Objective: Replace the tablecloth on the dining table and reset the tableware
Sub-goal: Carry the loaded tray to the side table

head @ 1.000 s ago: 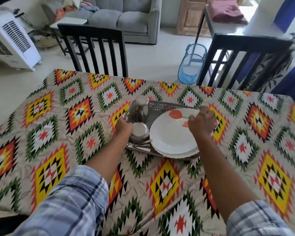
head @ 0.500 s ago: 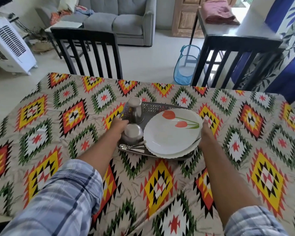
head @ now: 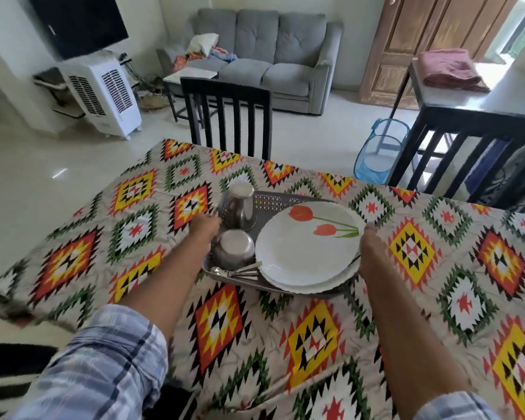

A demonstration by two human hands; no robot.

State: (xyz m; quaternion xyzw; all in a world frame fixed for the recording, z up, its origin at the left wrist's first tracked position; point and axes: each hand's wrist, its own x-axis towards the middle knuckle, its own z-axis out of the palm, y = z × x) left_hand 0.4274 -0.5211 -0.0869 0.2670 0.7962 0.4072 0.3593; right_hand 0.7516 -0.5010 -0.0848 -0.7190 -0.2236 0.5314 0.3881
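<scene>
Grey and perforated along its far wall, the tray (head: 273,201) sits on the patterned tablecloth (head: 315,338), toward the far side of the table and roughly midway across. The tablecloth, with its red, yellow, green and black diamonds, covers the whole tabletop and hangs wrinkled over the left edge.

On the tray, a stack of white plates (head: 300,253) with a red tulip print fills the right part. An upturned steel tumbler (head: 239,207) stands at the far left, an upturned steel bowl (head: 234,248) sits just in front of it, and a few spoons (head: 237,271) lie at the near left corner.

The left hand (head: 205,225) is at the tray's left rim beside the tumbler. The right hand (head: 370,241) is at the right rim, against the edge of the plates. Both are seen from the back with the fingers hidden, so I cannot tell whether they clamp the rim or only touch it. Both forearms come out of checked sleeves.

A dark slatted chair (head: 228,116) stands at the far edge of the table, with a second one (head: 455,140) at the far right corner. Between them, on the floor, is a blue mesh basket (head: 379,150). Farther back are a grey sofa (head: 273,56) with clothes heaped at its left end, a white air cooler (head: 103,92) whose lettering is too small to read, a dark wall screen (head: 76,22), a wooden door (head: 406,47) and a folded pink cloth (head: 449,69) on a side table (head: 497,98).
</scene>
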